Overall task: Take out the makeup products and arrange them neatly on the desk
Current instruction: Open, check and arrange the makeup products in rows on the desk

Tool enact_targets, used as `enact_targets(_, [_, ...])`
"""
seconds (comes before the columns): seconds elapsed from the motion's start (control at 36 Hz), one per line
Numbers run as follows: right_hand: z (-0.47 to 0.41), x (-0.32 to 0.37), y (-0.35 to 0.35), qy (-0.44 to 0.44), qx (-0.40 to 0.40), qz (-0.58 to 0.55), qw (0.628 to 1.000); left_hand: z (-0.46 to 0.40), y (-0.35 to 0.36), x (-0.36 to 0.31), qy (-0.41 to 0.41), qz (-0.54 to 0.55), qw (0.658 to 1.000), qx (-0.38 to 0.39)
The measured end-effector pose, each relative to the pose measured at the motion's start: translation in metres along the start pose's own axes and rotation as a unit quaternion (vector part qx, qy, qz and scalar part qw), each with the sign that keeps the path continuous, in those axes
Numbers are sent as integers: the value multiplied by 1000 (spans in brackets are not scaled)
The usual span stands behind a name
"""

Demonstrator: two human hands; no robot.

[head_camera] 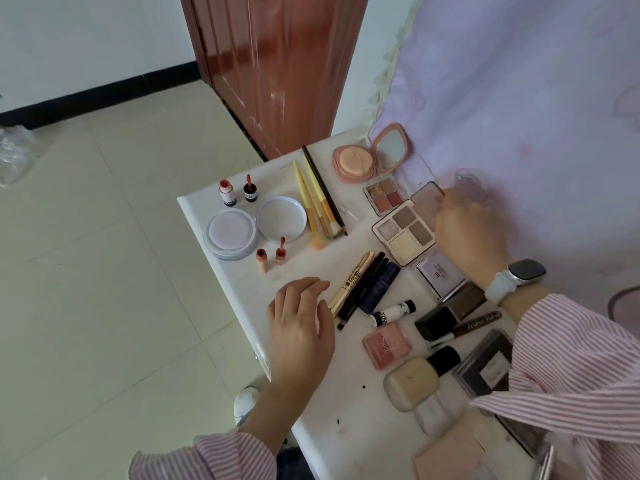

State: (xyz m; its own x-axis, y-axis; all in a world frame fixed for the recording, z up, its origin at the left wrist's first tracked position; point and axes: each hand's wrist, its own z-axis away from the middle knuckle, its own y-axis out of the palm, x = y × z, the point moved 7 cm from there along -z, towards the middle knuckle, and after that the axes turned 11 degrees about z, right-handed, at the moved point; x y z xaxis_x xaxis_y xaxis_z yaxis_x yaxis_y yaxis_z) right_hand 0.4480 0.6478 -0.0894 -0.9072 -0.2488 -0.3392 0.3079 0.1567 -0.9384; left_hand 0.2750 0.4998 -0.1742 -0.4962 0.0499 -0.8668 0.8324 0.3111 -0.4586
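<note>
Here, right hand (467, 233) fingers blurred, grip untellable, at pale palette (427, 199); left hand (299, 320) fingers relaxed beside gold mascara (353, 280).

R hand (465, 233) motion-blurred, fingertips unclear; grey box (485, 368) partly under sleeve; beige pad (450, 459) cut by btm edge

Lettering shows on the gold tube (352, 280) just beside the left hand (300, 327) and on several small bottles, but none is legible.

Brushes (317, 206) between round powder case (281, 219) and palettes (403, 233) on desk (242, 282)
</note>
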Motion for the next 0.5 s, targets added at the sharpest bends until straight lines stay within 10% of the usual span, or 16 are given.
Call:
enact_targets(0.22, [14,-35,-67,22,-114,-95,989,-34,16,-32,-180,295,938,12])
enact_targets(0.39, [18,-54,-70,102,-48,-401,909,-59,36,-52,-325,578,747,52])
enact_targets(0.5, [21,-50,-60,115,-2,-412,904,-55,48,-56,-389,638,658,97])
